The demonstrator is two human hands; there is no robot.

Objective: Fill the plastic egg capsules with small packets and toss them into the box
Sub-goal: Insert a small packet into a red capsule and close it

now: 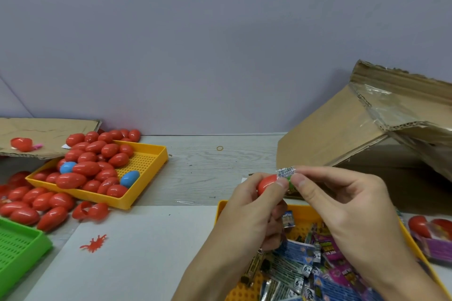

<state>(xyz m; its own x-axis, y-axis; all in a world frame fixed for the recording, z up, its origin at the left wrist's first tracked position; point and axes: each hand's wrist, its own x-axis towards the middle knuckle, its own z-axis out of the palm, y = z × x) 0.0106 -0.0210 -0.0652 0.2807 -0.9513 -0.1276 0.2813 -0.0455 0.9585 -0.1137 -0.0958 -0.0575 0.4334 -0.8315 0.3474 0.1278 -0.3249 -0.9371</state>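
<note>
Left hand raised, fingers curled round red egg capsule. Right hand at its 3 o'clock, thumb and fingertips pinching small packet.

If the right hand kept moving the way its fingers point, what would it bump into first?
The right hand, pinching a small packet, points left, so it would probably first meet the red egg held by the left hand.

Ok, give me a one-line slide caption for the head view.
Left hand holds a red egg capsule while right hand pushes a small packet in.
</note>
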